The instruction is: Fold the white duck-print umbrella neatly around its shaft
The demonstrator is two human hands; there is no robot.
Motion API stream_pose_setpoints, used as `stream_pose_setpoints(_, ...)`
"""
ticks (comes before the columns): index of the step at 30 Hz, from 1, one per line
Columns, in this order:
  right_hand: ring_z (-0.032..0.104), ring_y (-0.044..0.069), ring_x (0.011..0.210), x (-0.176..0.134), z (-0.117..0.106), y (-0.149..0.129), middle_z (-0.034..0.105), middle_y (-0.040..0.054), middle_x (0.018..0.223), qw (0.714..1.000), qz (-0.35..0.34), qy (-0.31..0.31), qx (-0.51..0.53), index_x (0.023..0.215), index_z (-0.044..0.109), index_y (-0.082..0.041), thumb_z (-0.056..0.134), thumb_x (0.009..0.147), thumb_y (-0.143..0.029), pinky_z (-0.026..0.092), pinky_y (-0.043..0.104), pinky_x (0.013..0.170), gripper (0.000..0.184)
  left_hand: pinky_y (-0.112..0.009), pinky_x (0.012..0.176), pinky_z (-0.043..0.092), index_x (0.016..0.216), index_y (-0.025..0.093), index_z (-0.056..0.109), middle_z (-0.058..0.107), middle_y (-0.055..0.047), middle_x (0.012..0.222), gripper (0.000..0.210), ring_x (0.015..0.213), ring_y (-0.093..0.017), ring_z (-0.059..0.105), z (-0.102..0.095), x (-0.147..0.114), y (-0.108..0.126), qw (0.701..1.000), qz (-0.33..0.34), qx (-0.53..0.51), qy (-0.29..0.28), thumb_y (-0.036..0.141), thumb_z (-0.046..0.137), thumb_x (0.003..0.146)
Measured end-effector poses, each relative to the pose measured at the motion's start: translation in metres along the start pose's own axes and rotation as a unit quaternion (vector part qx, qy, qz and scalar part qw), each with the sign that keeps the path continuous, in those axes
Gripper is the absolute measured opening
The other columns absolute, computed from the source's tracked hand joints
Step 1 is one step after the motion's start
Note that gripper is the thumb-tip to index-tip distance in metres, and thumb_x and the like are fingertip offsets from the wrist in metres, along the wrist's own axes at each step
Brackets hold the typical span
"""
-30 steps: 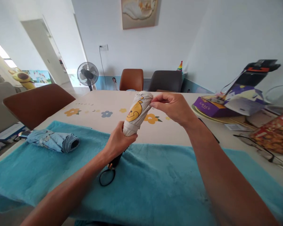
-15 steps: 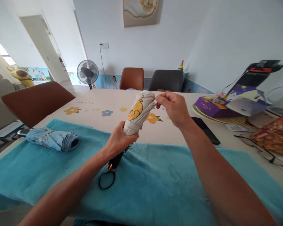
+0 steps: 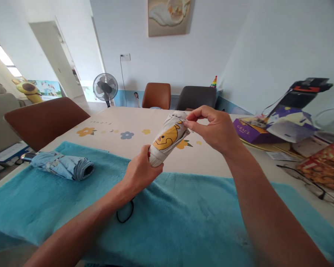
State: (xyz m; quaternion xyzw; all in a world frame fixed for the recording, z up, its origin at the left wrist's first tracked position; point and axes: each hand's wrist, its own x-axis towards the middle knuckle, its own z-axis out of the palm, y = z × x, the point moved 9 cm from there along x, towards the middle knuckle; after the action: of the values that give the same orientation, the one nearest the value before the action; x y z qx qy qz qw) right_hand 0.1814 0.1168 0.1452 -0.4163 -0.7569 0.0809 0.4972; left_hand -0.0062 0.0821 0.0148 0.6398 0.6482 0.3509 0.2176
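My left hand (image 3: pixel 140 172) grips the lower end of a folded white umbrella (image 3: pixel 168 139) printed with a yellow cartoon figure, held tilted above the blue towel (image 3: pixel 183 218). At the umbrella's upper end, my right hand (image 3: pixel 214 128) pinches the fabric with thumb and fingers. The umbrella's black wrist loop (image 3: pixel 125 215) dangles below my left wrist onto the towel; its handle is hidden behind my hand. A second folded umbrella (image 3: pixel 62 166), light blue, lies on the towel at the left.
The table (image 3: pixel 122 126) has a flower-print cloth. At the right lie a purple box (image 3: pixel 249 130), papers, eyeglasses (image 3: pixel 308 181) and a snack bag (image 3: pixel 327 165). Brown chairs (image 3: pixel 43 120) stand at the left and far end. A fan (image 3: pixel 105 87) stands behind.
My right hand came back to pinch the umbrella's top end. The umbrella tilted further to the right and dropped slightly, and its handle slid behind my left hand.
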Motion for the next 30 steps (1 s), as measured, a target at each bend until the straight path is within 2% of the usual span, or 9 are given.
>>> stream_pose_setpoints(9, 0.061, 0.018, 0.072, 0.001, 0.004, 0.018, 0.064, 0.0025, 0.072, 0.993, 0.058, 0.017, 0.097, 0.073, 0.066, -0.02, 0.066, 0.078, -0.032, 0.048, 0.031, 0.062, 0.013, -0.03, 0.062, 0.037, 0.119, 0.026, 0.043, 0.065, -0.006, 0.1, 0.047, 0.081, -0.024, 0.063, -0.017, 0.007, 0.0, 0.988, 0.035, 0.143, 0.053, 0.035, 0.06, 0.076)
stream_pose_setpoints(13, 0.061, 0.02, 0.076, -0.001, 0.001, 0.006, 0.065, 0.0034, 0.074, 0.996, 0.049, 0.017, 0.076, 0.074, 0.068, -0.021, 0.064, 0.08, -0.033, 0.048, 0.032, 0.064, 0.014, -0.03, 0.064, 0.038, 0.12, 0.025, 0.041, 0.064, -0.008, 0.107, 0.046, 0.084, -0.024, 0.062, -0.018, 0.007, 0.0, 0.976, 0.056, 0.197, 0.067, 0.031, 0.058, 0.077)
stream_pose_setpoints(18, 0.059, 0.02, 0.08, -0.003, 0.006, -0.007, 0.063, 0.0036, 0.078, 1.0, 0.026, -0.015, 0.005, 0.07, 0.067, -0.021, 0.065, 0.078, -0.024, 0.046, 0.031, 0.066, 0.008, -0.03, 0.063, 0.037, 0.121, 0.024, 0.04, 0.063, -0.01, 0.108, 0.043, 0.084, -0.024, 0.061, -0.012, 0.005, 0.003, 0.969, 0.072, 0.231, 0.052, 0.027, 0.054, 0.08)
stream_pose_setpoints(25, 0.058, 0.019, 0.078, -0.003, 0.015, -0.003, 0.061, 0.0023, 0.079, 0.997, 0.014, -0.074, -0.029, 0.073, 0.068, -0.021, 0.066, 0.073, -0.014, 0.045, 0.033, 0.07, 0.007, -0.03, 0.064, 0.037, 0.123, 0.023, 0.039, 0.062, -0.01, 0.108, 0.045, 0.086, -0.023, 0.061, -0.011, 0.006, 0.002, 0.966, 0.068, 0.245, 0.046, 0.027, 0.054, 0.08)
stream_pose_setpoints(30, 0.057, 0.019, 0.074, -0.001, 0.014, 0.003, 0.062, 0.0018, 0.073, 0.997, 0.04, -0.068, 0.002, 0.068, 0.064, -0.02, 0.065, 0.075, -0.015, 0.045, 0.032, 0.068, 0.008, -0.03, 0.065, 0.039, 0.123, 0.023, 0.038, 0.062, -0.011, 0.11, 0.045, 0.087, -0.024, 0.061, -0.014, 0.006, 0.002, 0.964, 0.072, 0.25, 0.055, 0.027, 0.054, 0.081)
